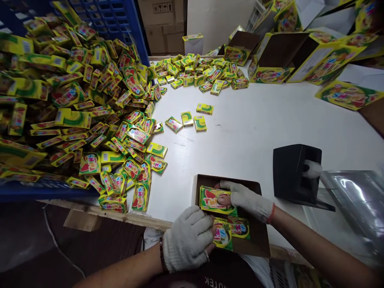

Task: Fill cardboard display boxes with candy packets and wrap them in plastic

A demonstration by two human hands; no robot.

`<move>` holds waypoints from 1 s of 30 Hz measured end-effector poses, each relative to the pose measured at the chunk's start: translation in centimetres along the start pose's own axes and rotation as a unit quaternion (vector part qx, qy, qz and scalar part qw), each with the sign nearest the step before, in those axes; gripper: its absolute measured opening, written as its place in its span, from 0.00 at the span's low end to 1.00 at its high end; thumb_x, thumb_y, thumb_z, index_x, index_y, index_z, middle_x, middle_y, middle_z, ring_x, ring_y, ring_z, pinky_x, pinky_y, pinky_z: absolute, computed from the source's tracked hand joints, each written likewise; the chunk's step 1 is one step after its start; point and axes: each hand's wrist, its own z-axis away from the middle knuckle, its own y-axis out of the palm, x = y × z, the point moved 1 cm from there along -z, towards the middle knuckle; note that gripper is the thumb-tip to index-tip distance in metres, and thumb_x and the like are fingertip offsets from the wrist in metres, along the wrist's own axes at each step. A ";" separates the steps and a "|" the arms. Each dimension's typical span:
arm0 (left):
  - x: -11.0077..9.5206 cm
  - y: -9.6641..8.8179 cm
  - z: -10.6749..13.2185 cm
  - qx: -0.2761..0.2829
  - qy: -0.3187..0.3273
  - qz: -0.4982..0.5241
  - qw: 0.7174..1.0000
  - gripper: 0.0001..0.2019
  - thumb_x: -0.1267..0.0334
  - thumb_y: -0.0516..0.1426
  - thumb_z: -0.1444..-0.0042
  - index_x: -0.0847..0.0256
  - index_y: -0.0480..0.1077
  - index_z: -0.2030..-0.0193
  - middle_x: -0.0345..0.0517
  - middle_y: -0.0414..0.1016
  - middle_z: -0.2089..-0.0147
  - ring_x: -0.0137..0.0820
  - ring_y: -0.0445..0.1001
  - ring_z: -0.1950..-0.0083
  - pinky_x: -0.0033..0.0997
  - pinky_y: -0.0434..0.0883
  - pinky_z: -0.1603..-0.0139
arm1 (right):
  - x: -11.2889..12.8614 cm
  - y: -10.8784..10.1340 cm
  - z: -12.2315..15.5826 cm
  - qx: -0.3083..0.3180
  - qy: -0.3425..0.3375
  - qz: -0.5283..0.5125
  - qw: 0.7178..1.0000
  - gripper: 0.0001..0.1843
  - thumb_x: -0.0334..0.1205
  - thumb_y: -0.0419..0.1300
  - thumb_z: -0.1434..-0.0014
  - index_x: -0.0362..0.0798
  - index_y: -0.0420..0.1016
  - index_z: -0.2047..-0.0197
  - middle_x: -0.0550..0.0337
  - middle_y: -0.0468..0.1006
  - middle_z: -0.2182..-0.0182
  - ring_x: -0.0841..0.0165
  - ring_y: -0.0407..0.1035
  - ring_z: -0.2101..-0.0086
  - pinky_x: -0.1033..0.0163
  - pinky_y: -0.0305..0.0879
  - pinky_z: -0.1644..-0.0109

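An open brown carton (260, 236) lies at the table's near edge with small yellow-green candy packets inside. My left hand (187, 240), in a white knit glove, has its fingers curled on a packet (223, 236) at the carton's near side. My right hand (247, 199), also gloved, lies flat on a packet (210, 199) at the carton's far side, its fingers pressing down.
A huge heap of the same packets (78, 108) spills from a blue crate (114, 18) at the left. More packets (198, 74) and open printed cartons (279, 60) sit at the back. A black holder (295, 174) and clear plastic film (354, 200) are at the right.
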 end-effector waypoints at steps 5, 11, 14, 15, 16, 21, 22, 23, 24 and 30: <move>-0.2 0.1 1.1 -0.074 -0.005 -0.023 0.997 0.08 0.65 0.55 0.40 0.60 0.72 0.56 0.49 0.76 0.55 0.36 0.72 0.56 0.45 0.72 0.48 | 1.2 0.7 -1.7 0.117 0.002 0.051 0.992 0.26 0.59 0.71 0.59 0.46 0.77 0.65 0.55 0.80 0.64 0.59 0.73 0.61 0.57 0.69 0.56; 4.7 -2.7 0.6 -0.038 -0.122 -0.078 0.989 0.10 0.65 0.51 0.38 0.60 0.72 0.54 0.54 0.72 0.55 0.40 0.71 0.54 0.42 0.72 0.54 | 2.2 0.5 -2.5 0.136 -0.012 0.249 0.959 0.22 0.56 0.67 0.53 0.48 0.80 0.61 0.53 0.82 0.61 0.53 0.75 0.59 0.54 0.71 0.57; 10.3 -5.6 -1.1 0.150 -0.266 -0.233 0.923 0.14 0.73 0.53 0.43 0.60 0.73 0.52 0.57 0.73 0.50 0.46 0.70 0.46 0.51 0.67 0.44 | 3.2 0.5 -2.8 0.121 -0.049 0.373 0.919 0.24 0.55 0.65 0.50 0.49 0.80 0.54 0.50 0.82 0.57 0.50 0.76 0.57 0.50 0.71 0.54; 12.0 -6.4 -1.7 0.214 -0.283 -0.272 0.894 0.16 0.74 0.53 0.43 0.59 0.73 0.50 0.58 0.73 0.48 0.48 0.69 0.45 0.54 0.65 0.42 | 3.6 0.5 -2.8 0.112 -0.058 0.400 0.908 0.26 0.56 0.65 0.51 0.48 0.80 0.53 0.49 0.82 0.56 0.49 0.75 0.56 0.49 0.71 0.53; 13.3 -7.1 -2.3 0.237 -0.290 -0.286 0.882 0.17 0.75 0.52 0.43 0.60 0.73 0.49 0.58 0.73 0.49 0.48 0.70 0.46 0.56 0.64 0.42 | 4.1 0.5 -2.7 0.106 -0.062 0.412 0.903 0.29 0.57 0.66 0.52 0.47 0.80 0.52 0.48 0.81 0.55 0.48 0.75 0.55 0.49 0.71 0.53; 15.3 -8.9 -4.4 0.236 -0.273 -0.301 0.883 0.18 0.70 0.56 0.44 0.62 0.70 0.46 0.59 0.75 0.50 0.50 0.71 0.46 0.56 0.62 0.42 | 5.7 -0.1 -1.6 0.161 -0.053 0.445 0.880 0.31 0.62 0.59 0.45 0.48 0.76 0.47 0.50 0.80 0.52 0.52 0.74 0.52 0.56 0.71 0.52; 14.8 -9.2 -4.8 0.202 -0.274 -0.292 0.894 0.20 0.67 0.59 0.45 0.62 0.69 0.45 0.59 0.74 0.49 0.50 0.70 0.45 0.55 0.63 0.41 | 5.7 -0.3 -1.3 0.168 -0.056 0.451 0.875 0.29 0.60 0.57 0.43 0.48 0.75 0.47 0.51 0.80 0.51 0.54 0.74 0.52 0.57 0.71 0.51; 14.1 -9.4 -5.2 0.152 -0.275 -0.270 0.910 0.23 0.64 0.61 0.47 0.63 0.68 0.43 0.59 0.74 0.48 0.50 0.70 0.45 0.54 0.64 0.41 | 5.8 -0.5 -1.0 0.165 -0.059 0.452 0.874 0.28 0.59 0.55 0.41 0.48 0.75 0.48 0.51 0.80 0.52 0.55 0.74 0.52 0.58 0.70 0.51; 13.1 -9.6 -5.8 0.091 -0.276 -0.233 0.928 0.26 0.61 0.63 0.49 0.64 0.67 0.42 0.57 0.73 0.48 0.49 0.70 0.45 0.51 0.65 0.41 | 5.7 -0.7 -0.6 0.150 -0.065 0.447 0.879 0.26 0.58 0.54 0.40 0.48 0.76 0.48 0.51 0.80 0.52 0.55 0.74 0.52 0.57 0.70 0.51; 6.0 -8.0 -9.9 -0.125 -0.280 0.110 0.945 0.31 0.54 0.64 0.46 0.63 0.62 0.39 0.52 0.73 0.49 0.38 0.74 0.51 0.40 0.73 0.49 | 6.3 -0.5 1.7 0.057 -0.271 0.192 0.941 0.41 0.56 0.59 0.42 0.46 0.55 0.31 0.45 0.74 0.44 0.55 0.70 0.46 0.51 0.69 0.45</move>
